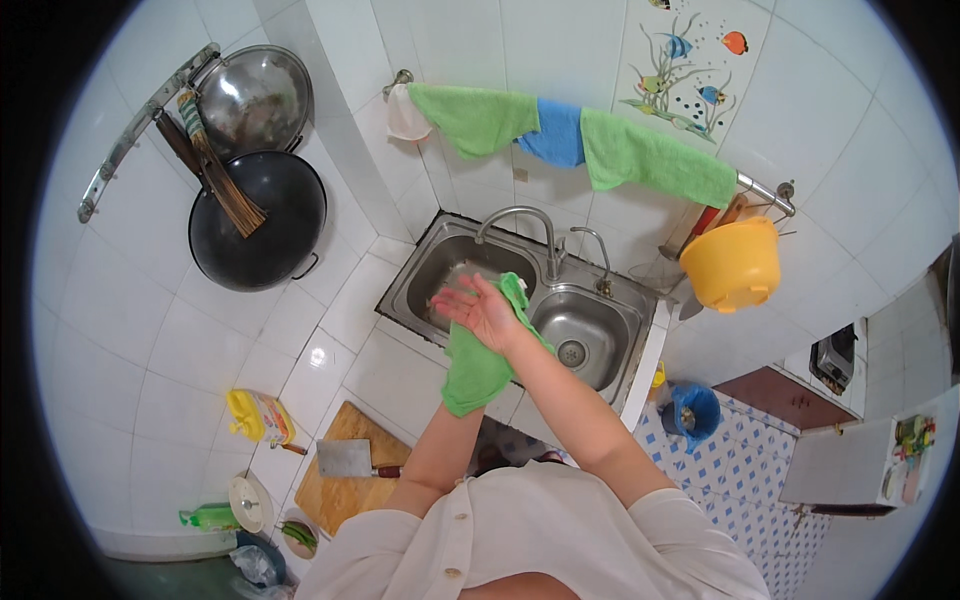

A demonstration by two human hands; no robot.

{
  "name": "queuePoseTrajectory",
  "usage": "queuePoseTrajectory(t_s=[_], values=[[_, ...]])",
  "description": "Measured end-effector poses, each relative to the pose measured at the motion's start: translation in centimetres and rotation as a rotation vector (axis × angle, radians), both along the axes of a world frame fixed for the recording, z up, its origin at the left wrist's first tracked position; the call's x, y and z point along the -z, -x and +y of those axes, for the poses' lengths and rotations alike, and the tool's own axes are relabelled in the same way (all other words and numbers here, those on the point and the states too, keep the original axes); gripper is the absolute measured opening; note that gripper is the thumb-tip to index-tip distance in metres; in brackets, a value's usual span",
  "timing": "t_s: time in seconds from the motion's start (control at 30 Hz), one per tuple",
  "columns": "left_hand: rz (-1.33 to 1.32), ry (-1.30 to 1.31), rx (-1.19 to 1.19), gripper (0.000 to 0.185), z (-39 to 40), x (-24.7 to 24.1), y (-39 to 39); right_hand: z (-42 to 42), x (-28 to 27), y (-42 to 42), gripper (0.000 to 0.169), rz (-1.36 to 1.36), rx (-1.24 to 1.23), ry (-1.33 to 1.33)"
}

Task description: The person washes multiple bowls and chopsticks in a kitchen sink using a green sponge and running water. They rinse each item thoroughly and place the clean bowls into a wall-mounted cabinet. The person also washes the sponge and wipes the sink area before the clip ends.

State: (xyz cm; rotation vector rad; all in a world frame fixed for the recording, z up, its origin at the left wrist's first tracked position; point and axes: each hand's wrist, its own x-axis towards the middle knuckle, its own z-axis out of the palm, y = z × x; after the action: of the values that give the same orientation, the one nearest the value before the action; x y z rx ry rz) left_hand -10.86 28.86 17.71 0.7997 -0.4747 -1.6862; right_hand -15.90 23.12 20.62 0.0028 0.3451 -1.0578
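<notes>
My right hand (480, 311) is palm up with its fingers apart, over the front edge of the left basin of a stainless steel double sink (551, 292). A green cloth (474, 371) lies beneath and beside it and drapes over my left wrist. The cloth covers my left hand, so its fingers and grip are hidden. Behind the basins stand a large curved faucet (517, 212) and a smaller tap (596, 240).
A cleaver (345, 457) lies on a wooden cutting board (349, 495) at the left, near a yellow jug (262, 417). Green and blue cloths hang on a wall rail above the sink. A yellow basket (731, 262) hangs at the right; a wok (259, 217) hangs on the left wall.
</notes>
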Motion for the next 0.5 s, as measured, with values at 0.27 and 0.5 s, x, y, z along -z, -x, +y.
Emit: queuePoseTrajectory(t_s=[0.27, 0.5], values=[[-0.007, 0.024, -0.063, 0.042, 2.5, -0.2, 2.3, -0.7, 4.2, 1.2, 0.017, 1.587, 0.585, 1.0], [0.035, 0.05, -0.053, 0.043, -0.2, -1.5, 2.0, 5.0, 3.0, 4.6, 0.048, 1.338, 0.107, 1.253]])
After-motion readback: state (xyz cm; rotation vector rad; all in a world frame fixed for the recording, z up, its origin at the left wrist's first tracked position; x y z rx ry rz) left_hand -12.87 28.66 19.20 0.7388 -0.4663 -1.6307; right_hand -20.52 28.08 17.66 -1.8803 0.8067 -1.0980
